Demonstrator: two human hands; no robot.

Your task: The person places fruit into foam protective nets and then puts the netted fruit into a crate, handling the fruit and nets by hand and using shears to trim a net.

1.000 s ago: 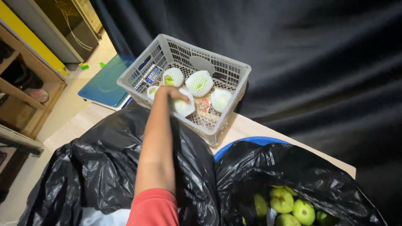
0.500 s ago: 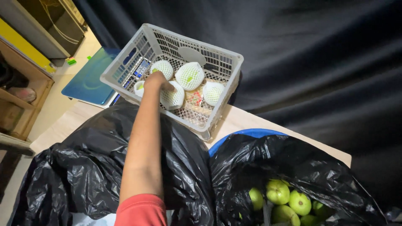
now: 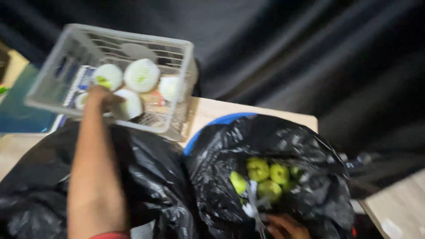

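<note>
My left hand [image 3: 101, 95] reaches into a white plastic basket [image 3: 177, 110] on the table. Its fingers rest against a fruit wrapped in white foam net [image 3: 132, 104], but the blur hides whether they grip it. Three more wrapped fruits [image 3: 141, 75] lie in the basket beside it. My right hand [image 3: 285, 226] is low in the open black bag [image 3: 221, 168] on the right, just below several bare green apples [image 3: 265, 177] and next to a pale strip of netting [image 3: 256, 212]. Its fingers are curled, and its grip is unclear.
A second black bag [image 3: 40, 186] lies under my left arm. The bags and basket sit on a light wooden table [image 3: 212, 110], with a blue rim [image 3: 221, 120] showing at the right bag. A dark curtain [image 3: 310, 53] hangs behind. A blue-green mat [image 3: 17, 115] lies on the floor at left.
The view has swung to the right and blurred, so the right bag, the apples and my right hand now show. My left hand stays at the wrapped fruit in the basket.
</note>
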